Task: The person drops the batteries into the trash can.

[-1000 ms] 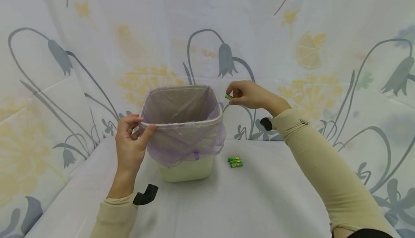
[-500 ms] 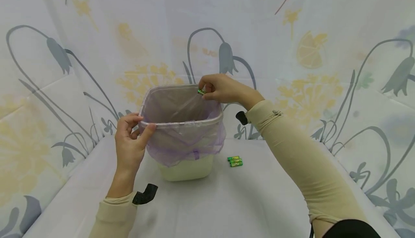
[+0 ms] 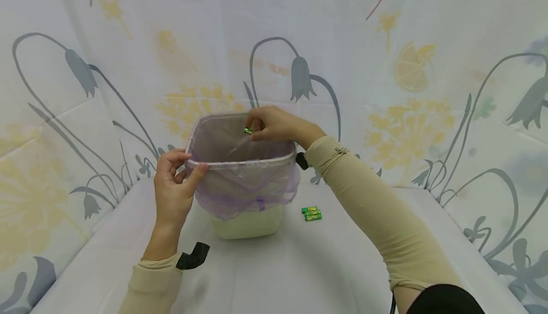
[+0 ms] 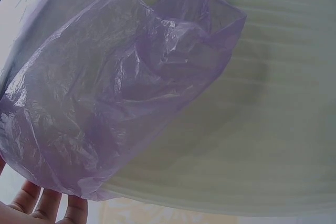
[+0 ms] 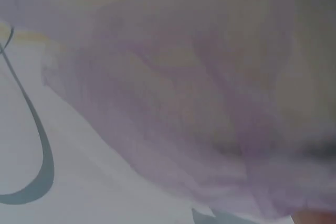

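Observation:
A pale trash bin lined with a translucent purple bag stands upright in the middle of the head view. My left hand grips its near left rim, thumb in front and fingers at the side. My right hand is over the bin's mouth and pinches a small green battery between thumb and fingers. In the left wrist view, fingers show below the purple bag, which hangs over the bin wall. The purple bag fills most of the blurred right wrist view.
Several green batteries lie side by side on the white tablecloth, to the right of the bin. Behind the table hangs a flower-patterned curtain.
My right hand has moved left with the battery, from beside the bin to over its mouth, dipping slightly in the last half second. My left hand keeps its grip on the rim.

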### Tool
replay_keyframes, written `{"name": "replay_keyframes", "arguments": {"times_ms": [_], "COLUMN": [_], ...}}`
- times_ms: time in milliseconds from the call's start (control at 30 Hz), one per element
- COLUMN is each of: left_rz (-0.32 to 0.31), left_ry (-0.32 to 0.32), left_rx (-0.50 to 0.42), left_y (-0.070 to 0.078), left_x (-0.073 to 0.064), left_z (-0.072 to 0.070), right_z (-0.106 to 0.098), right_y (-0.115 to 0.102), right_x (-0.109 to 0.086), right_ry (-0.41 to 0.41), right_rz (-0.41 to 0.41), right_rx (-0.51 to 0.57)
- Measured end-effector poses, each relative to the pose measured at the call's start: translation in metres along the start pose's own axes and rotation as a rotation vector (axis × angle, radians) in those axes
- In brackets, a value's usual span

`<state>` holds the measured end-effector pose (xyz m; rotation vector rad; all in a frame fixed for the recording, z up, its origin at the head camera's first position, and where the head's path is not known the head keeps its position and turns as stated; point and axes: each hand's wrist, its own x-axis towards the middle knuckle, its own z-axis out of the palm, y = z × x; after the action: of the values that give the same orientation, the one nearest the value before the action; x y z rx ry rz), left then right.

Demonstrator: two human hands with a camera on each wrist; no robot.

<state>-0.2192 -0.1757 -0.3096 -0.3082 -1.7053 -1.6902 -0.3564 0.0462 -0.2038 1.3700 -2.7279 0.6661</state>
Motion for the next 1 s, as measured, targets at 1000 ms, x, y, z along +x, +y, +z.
{"name": "replay_keyframes", "arguments": {"times_ms": [1000], "left_rz": [0.007], "left_ry": [-0.013], "left_rx": [0.014], "left_y": [0.001], "left_x": [-0.001], "left_z": [0.0], "right_z": [0.015], "right_y": [-0.002], "right_x": [0.006], "right_ry": [-0.05], "right_rz": [0.017], "right_rx": [-0.086]}}
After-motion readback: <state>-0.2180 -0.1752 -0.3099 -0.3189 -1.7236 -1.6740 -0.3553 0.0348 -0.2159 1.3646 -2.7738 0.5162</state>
